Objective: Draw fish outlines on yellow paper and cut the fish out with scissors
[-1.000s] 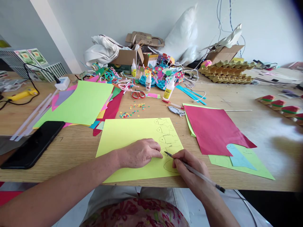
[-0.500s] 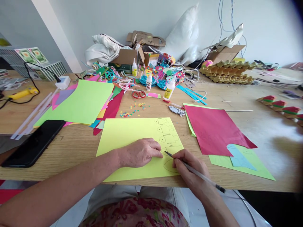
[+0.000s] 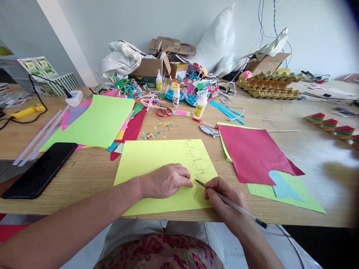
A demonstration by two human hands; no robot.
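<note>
A yellow sheet of paper (image 3: 146, 157) lies in front of me, with a column of pencil-thin fish drawings (image 3: 198, 164) along its right side. My left hand (image 3: 168, 181) rests on the sheet, open, index finger stretched toward the drawings and the other fingers loosely bent. My right hand (image 3: 227, 196) is closed round a pen (image 3: 238, 209) with a clear barrel and dark end. Its tip meets the paper at the head of the fourth fish, beside my left fingertip. Below that, an outline is partly covered by my right hand.
Right of the sheet lie red paper (image 3: 252, 149) and a blue fish cutout (image 3: 288, 190). A phone (image 3: 39, 170) and stacked coloured papers (image 3: 95, 119) are on the left. Beyond are red scissors (image 3: 164, 111), a glue bottle (image 3: 199, 106), a grey fish cutout (image 3: 209, 131) and confetti (image 3: 153, 134).
</note>
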